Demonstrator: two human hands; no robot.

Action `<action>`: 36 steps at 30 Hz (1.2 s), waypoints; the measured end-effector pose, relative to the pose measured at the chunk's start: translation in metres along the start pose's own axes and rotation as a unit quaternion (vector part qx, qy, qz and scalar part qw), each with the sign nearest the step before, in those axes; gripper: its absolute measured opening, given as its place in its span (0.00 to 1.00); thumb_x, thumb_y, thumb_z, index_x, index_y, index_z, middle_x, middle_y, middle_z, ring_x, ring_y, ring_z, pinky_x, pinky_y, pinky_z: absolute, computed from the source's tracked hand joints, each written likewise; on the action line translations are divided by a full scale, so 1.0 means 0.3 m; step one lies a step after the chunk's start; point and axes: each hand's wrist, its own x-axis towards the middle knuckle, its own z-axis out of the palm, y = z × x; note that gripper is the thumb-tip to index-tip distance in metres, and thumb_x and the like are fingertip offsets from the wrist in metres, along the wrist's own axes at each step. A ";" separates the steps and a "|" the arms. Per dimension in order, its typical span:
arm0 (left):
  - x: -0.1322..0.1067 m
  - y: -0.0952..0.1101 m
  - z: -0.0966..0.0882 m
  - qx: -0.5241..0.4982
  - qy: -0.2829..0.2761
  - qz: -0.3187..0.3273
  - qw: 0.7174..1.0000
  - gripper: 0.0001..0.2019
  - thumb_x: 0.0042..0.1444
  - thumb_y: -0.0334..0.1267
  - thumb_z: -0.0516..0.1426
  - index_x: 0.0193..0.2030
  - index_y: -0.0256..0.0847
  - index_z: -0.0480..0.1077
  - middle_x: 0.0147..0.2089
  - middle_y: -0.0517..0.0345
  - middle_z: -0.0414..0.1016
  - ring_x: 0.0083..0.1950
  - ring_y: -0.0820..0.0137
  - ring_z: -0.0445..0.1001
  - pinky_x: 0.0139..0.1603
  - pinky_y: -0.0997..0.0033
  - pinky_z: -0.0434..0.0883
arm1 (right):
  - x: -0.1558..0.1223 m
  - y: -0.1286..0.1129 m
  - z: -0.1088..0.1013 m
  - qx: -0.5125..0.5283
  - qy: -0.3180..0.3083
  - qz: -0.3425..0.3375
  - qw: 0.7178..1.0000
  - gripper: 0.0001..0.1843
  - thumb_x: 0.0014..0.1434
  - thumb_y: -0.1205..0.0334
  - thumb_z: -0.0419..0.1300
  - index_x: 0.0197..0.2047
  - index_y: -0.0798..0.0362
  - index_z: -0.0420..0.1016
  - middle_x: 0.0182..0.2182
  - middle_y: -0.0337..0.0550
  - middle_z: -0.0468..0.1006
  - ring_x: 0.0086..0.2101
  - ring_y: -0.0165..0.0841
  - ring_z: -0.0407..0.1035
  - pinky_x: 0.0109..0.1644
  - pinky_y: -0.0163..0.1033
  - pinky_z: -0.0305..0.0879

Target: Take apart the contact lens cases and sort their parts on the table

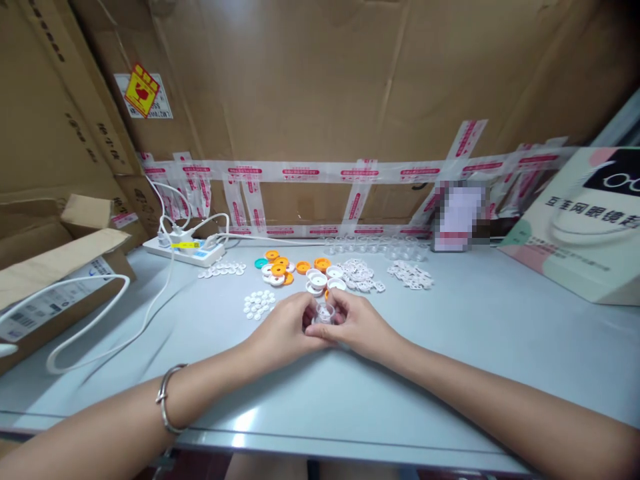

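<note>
My left hand (287, 323) and my right hand (361, 325) meet near the middle of the table, fingers closed around a small clear round plastic cup (325, 311). Something whitish shows inside the cup, too small to make out. Just beyond my fingers lie white round caps (316, 280) and orange round caps (302, 267), some stacked. A teal cap (261, 263) sits at the left of that group. Small white discs (259, 305) are spread to the left of my left hand. Beyond my right hand is a heap of small white plastic pieces (356, 275).
More white pieces (411, 275) lie farther right, and clear cups (405, 250) line the back. A power strip (185, 251) with white cables and an open carton (65, 293) are on the left. A phone (457, 217) leans at the back; a printed box (580, 227) stands right.
</note>
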 end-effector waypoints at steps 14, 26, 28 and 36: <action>0.005 -0.017 0.005 -0.064 -0.019 -0.033 0.997 0.13 0.39 0.39 0.60 0.28 0.39 0.59 0.26 0.63 0.66 0.27 0.74 0.64 0.26 0.76 0.60 | 0.008 -0.024 -0.076 -0.144 -0.109 -0.182 0.967 0.09 0.55 0.57 0.55 0.30 0.54 0.62 0.26 0.38 0.66 0.26 0.27 0.58 0.29 0.32 0.54; -0.001 -0.030 0.002 -0.084 -0.023 0.013 0.996 0.19 0.40 0.37 0.61 0.37 0.40 0.57 0.34 0.61 0.67 0.32 0.72 0.67 0.31 0.73 0.65 | -0.015 -0.052 -0.107 -0.148 -0.155 -0.259 0.942 0.14 0.57 0.64 0.52 0.48 0.53 0.61 0.44 0.48 0.69 0.43 0.34 0.63 0.46 0.40 0.60; -0.003 -0.029 0.002 -0.080 -0.023 0.007 0.997 0.21 0.39 0.38 0.62 0.38 0.40 0.56 0.31 0.62 0.65 0.30 0.73 0.65 0.29 0.73 0.64 | -0.017 -0.062 -0.093 -0.165 -0.105 -0.180 0.964 0.18 0.54 0.57 0.56 0.46 0.53 0.60 0.40 0.47 0.71 0.38 0.35 0.65 0.39 0.38 0.61; -0.002 -0.038 0.003 -0.077 -0.026 0.017 0.997 0.22 0.40 0.36 0.61 0.40 0.41 0.55 0.32 0.62 0.65 0.32 0.71 0.66 0.31 0.72 0.64 | -0.029 -0.105 -0.088 -0.178 -0.123 -0.129 0.968 0.15 0.54 0.59 0.54 0.45 0.53 0.61 0.37 0.46 0.72 0.33 0.33 0.64 0.34 0.36 0.58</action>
